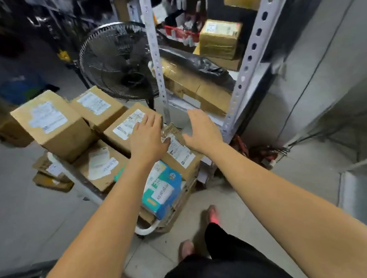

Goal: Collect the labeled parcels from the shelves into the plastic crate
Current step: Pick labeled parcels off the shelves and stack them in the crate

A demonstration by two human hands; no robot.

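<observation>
2 flat palms: left hand (147,140) and right hand (201,129), fingers straight, gripping nothing, flanking the labeled parcel (180,153), seemingly to clamp it from both sides.

Shelf rack (256,43), perforated grey uprights. Upper shelf: taped brown parcel (220,40) just beside red basket (181,35). Next shelf down: cardboard boxes (199,92) under black wrapped bundle (196,61). Tiled floor (34,208): black fan (118,61), flat cardboard packets (52,180), stacked labelled cartons (51,125); stack base hidden.
</observation>
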